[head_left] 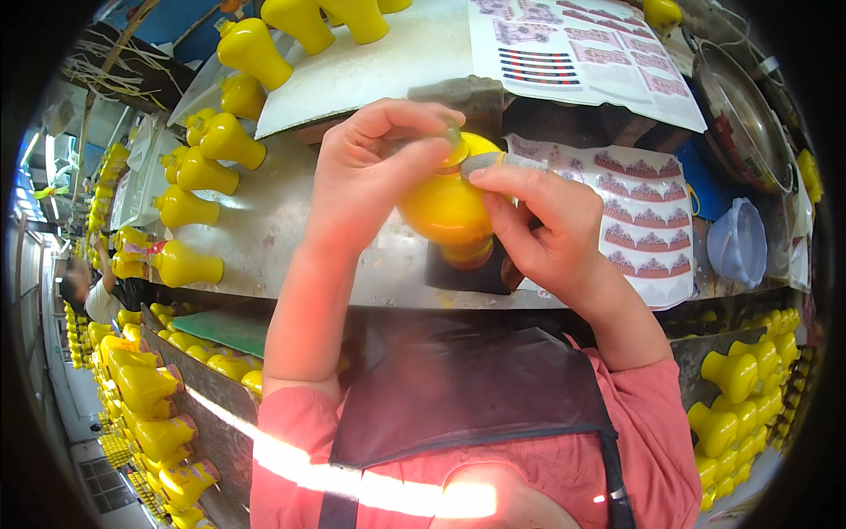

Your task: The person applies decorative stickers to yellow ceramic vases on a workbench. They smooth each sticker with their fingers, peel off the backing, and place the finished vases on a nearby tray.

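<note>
My left hand (366, 172) grips a round yellow plastic piece (445, 210) from its left side, thumb and fingers curled over its top. My right hand (542, 225) pinches a small grey strip, apparently a sticker (489, 162), and presses it against the upper right of the yellow piece. The piece is held above a dark block (467, 273) on the metal worktop (264, 229). A sheet of patterned stickers (648, 216) lies just right of my right hand.
Several yellow bottle-shaped pieces (203, 172) lie on the worktop at left, more on the white board (370, 62) behind. Bins of yellow pieces sit lower left (145, 388) and lower right (740, 388). A metal bowl (745, 119) and a clear cup (738, 242) stand at right. Another person (88, 295) works far left.
</note>
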`<state>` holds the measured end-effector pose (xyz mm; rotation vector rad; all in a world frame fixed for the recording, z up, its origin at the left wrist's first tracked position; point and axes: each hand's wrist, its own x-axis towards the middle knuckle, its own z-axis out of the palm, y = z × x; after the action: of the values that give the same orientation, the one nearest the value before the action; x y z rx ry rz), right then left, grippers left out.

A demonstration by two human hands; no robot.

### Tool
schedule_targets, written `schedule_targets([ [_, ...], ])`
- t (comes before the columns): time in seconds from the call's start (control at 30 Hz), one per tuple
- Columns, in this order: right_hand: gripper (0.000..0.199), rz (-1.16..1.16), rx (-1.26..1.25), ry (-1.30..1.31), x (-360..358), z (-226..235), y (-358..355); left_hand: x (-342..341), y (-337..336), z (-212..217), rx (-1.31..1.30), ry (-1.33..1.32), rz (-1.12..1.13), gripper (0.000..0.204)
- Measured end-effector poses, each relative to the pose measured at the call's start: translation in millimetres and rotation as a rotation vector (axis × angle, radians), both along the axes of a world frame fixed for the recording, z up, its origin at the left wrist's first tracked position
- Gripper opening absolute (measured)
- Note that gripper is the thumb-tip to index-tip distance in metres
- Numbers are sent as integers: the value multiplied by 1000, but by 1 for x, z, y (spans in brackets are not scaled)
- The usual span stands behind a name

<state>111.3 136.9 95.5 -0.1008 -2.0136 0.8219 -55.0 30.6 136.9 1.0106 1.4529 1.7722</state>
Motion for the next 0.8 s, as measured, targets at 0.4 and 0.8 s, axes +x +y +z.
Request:
schedule_targets([
  [0.4,21,32,-205,-28,-6,5,11,-8,1,-3,-10,21,-15,18],
  [0.8,31,237,-584,-470,-31,24,52,-6,3,-33,52,-88,-63,42],
])
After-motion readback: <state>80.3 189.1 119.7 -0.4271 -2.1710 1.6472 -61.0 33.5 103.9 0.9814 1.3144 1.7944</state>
